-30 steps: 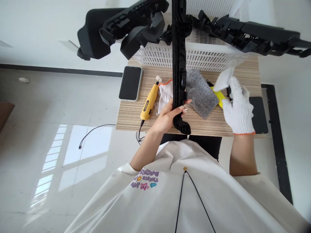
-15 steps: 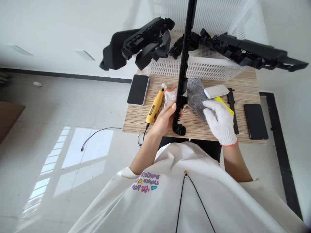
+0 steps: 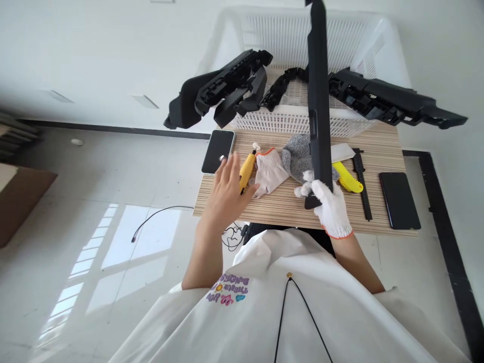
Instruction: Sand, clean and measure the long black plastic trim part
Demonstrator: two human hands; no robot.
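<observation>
My right hand [image 3: 328,201], in a white knitted glove, grips the lower end of a long black plastic trim part [image 3: 319,106]. The part stands lengthwise before me, its smooth side showing, its far end near the top of the view. My bare left hand [image 3: 226,194] has its fingers spread and holds nothing. It is over the table's left side, beside a yellow rotary tool [image 3: 247,169] that it partly covers. A loose white glove [image 3: 270,171] and a grey glove [image 3: 297,156] lie between the hands; the black part hides some of the grey one.
A white plastic basket [image 3: 272,122] at the back carries black plastic parts [image 3: 223,85] on the left and another black part [image 3: 389,96] on the right. Phones [image 3: 218,151] [image 3: 400,200] lie at both sides of the table [image 3: 260,214]. A yellow-handled brush [image 3: 348,179] and black caliper [image 3: 362,181] lie right.
The black trim part has passed from my left hand to my right and turned over to its smooth side. My left hand has let go and moved left, fingers spreading.
</observation>
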